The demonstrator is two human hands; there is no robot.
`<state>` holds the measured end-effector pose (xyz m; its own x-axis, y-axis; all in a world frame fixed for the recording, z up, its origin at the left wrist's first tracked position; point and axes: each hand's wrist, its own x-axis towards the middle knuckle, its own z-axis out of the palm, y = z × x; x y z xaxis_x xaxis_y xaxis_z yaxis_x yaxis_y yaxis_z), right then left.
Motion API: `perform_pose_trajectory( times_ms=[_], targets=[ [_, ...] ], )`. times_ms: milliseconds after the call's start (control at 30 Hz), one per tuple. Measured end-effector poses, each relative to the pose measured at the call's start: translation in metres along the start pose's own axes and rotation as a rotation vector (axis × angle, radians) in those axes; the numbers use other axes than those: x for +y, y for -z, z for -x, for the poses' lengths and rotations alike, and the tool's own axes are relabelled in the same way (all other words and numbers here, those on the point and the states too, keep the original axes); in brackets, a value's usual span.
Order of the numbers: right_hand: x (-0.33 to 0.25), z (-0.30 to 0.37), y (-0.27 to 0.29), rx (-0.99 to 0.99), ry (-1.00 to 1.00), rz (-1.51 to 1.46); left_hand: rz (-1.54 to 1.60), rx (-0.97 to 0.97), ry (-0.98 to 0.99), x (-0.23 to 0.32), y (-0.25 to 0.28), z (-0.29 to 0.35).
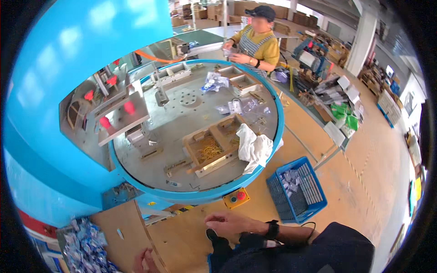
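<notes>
My right hand (227, 224) hangs in front of the round turntable (177, 123), its fingers curled in and nothing visible in them. A dark band circles that wrist. At the lower edge, my left hand (144, 261) shows only in part, beside a brown board (119, 231). Its fingers look slightly apart, with no object seen between them. Left of that hand lies a heap of small blue-and-white packages (85, 245). On the near part of the turntable sits a metal mold tray (218, 166) with yellow strands in it, and a white cloth (254, 150) drapes over its right end.
A blue machine (86, 50) stands at left, with red knobs by its opening. A control box (236, 198) with a red button is near the turntable's front rim. A blue basket (297, 186) of packages stands at right. Across the turntable, a person (257, 43) handles clear packaging.
</notes>
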<state>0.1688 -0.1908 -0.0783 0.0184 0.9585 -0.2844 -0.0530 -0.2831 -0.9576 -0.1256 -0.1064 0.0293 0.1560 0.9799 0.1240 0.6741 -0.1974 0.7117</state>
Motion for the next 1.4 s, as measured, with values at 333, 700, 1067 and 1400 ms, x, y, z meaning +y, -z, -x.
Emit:
perform_pose_trajectory(
  times_ms=[333, 700, 1067, 1400],
  targets=[
    [0.038, 0.062, 0.025, 0.525, -0.043, -0.067, 0.014, -0.476, -0.579, 0.048, -0.051, -0.092],
    [0.062, 0.132, 0.087, 0.695, -0.116, -0.195, 0.030, -0.550, -0.764, 0.131, -0.109, -0.054],
    [-0.010, 0.186, 0.333, 0.800, 0.165, 0.031, -0.174, -0.605, -0.422, 0.170, -0.137, 0.025],
    [-0.047, 0.049, 0.452, 0.677, 0.277, -0.032, 0.661, -0.453, -0.551, 0.126, -0.148, 0.005]
  ],
)
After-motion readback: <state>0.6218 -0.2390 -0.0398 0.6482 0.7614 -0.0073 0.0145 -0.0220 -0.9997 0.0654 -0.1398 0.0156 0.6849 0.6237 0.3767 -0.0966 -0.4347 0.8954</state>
